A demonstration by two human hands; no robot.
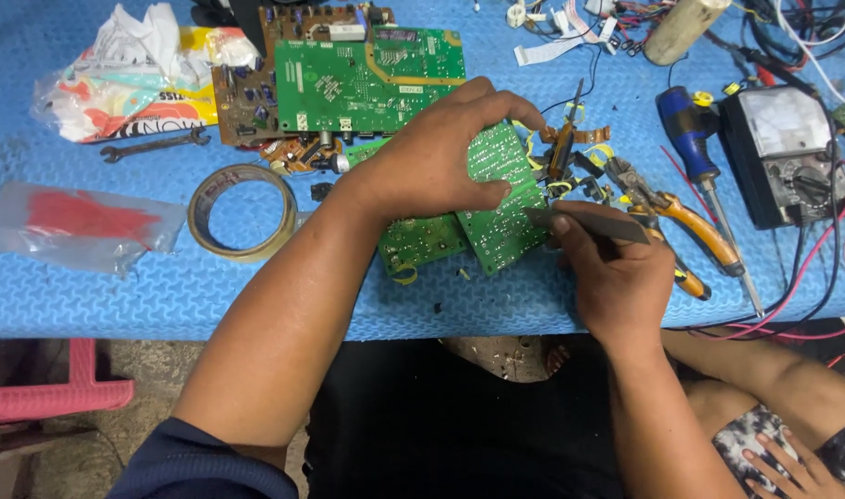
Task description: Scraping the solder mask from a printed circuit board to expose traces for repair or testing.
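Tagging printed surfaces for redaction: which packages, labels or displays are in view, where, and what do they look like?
Crumpled printed wrapper: far left of the blue mat, white, yellow and red.
Clear plastic bag: left edge, flat, with red contents.
Analog meter: far right, black box with a pale dial face and a round selector knob.
White label: small rectangle on the large green circuit board, top centre.
No lit screens.

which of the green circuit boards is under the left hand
The small green board at the table's front edge, gripped by the left hand. The larger green board lies farther back, untouched, atop a brown board.
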